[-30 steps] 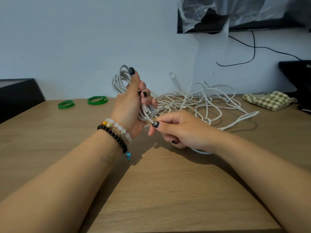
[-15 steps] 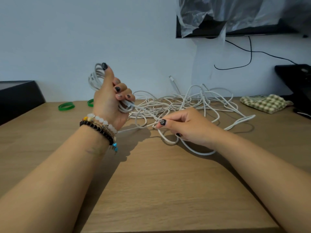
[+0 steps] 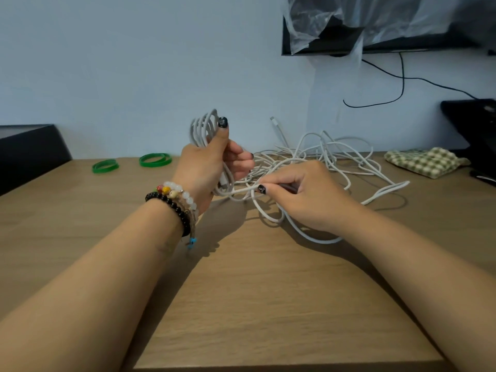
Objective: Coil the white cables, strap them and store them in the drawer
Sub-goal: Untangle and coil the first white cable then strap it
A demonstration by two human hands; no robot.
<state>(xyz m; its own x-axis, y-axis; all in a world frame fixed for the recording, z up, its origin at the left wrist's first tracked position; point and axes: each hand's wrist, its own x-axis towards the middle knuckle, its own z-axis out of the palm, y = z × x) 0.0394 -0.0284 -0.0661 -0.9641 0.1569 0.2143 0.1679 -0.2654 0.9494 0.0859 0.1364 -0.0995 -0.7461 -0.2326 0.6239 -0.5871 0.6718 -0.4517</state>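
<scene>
Your right thumb and forefinger (image 3: pixel 264 187) are pinching a single strand of white cable, the other fingers of your right hand (image 3: pixel 303 196) curling loosely under, while your left hand (image 3: pixel 212 167) is closing round a small upright coil of white cable loops (image 3: pixel 204 128), thumb pressing along its right side and fingers wrapping the lower part. You are working through the coiling step, feeding slack toward the bundle. The next move, as I judge it, is calling for you to draw that strand up and lay another loop over the coil without dragging the knotted part along. Beyond your hands the tangled heap of loose white cables (image 3: pixel 322 157) is lying on the far middle of the light brown wooden table (image 3: pixel 268 304), one plug end standing up against the wall. Two green rubber bands (image 3: pixel 131 162), likely your straps, are waiting at the far left. A green checked cloth (image 3: pixel 424 162) is sitting at the far right. No drawer is showing; how many separate cables are making up the heap is hard to tell, and your left palm is hiding the coil's lower end.
</scene>
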